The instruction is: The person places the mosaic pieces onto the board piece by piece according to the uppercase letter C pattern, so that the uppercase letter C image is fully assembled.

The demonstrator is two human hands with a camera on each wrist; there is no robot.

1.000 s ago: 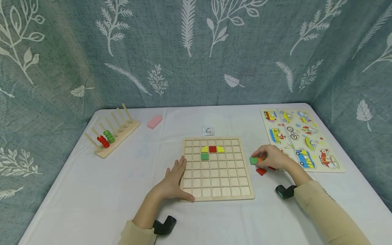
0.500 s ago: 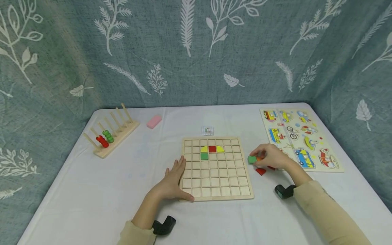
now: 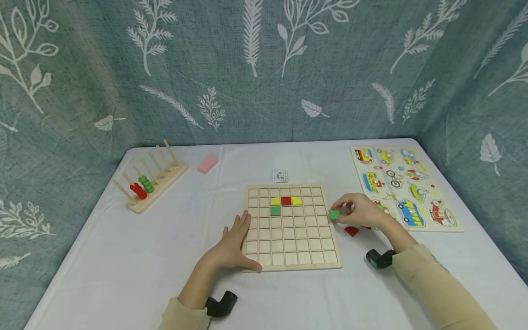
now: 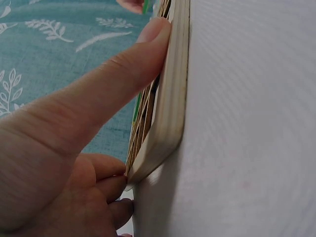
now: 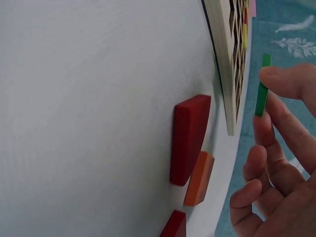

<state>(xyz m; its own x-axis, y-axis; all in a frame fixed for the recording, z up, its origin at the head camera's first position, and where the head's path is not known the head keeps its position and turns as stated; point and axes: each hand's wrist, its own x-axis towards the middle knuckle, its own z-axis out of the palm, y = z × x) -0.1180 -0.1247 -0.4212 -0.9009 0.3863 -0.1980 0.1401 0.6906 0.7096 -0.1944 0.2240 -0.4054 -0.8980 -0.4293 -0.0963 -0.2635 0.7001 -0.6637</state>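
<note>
Between thumb and fingertips, my right hand (image 3: pixel 360 212) pinches a green square tile (image 3: pixel 334 214) at the right edge of the wooden grid board (image 3: pixel 289 234). The right wrist view shows this green tile (image 5: pixel 263 85) edge-on, raised off the table. My left hand (image 3: pixel 233 243) rests with spread fingers at the board's left front corner; in the left wrist view its thumb (image 4: pixel 123 69) lies along the board's edge. In the grid sit a red square (image 3: pixel 286 201), a yellow piece (image 3: pixel 275 201) on its left, another yellow piece (image 3: pixel 297 201) on its right, and a green square (image 3: pixel 275 211).
Below the right hand lie a red piece (image 5: pixel 190 140), an orange piece (image 5: pixel 199 178) and another red piece (image 5: pixel 175 225). A small pattern card (image 3: pixel 280 176) is behind the board. A picture puzzle (image 3: pixel 396 183) lies right; a peg stand (image 3: pixel 161 185) and pink block (image 3: pixel 208 164) are left.
My right hand has moved left with the green tile, from beside the loose pieces to the board's right edge. The left hand stays in place.
</note>
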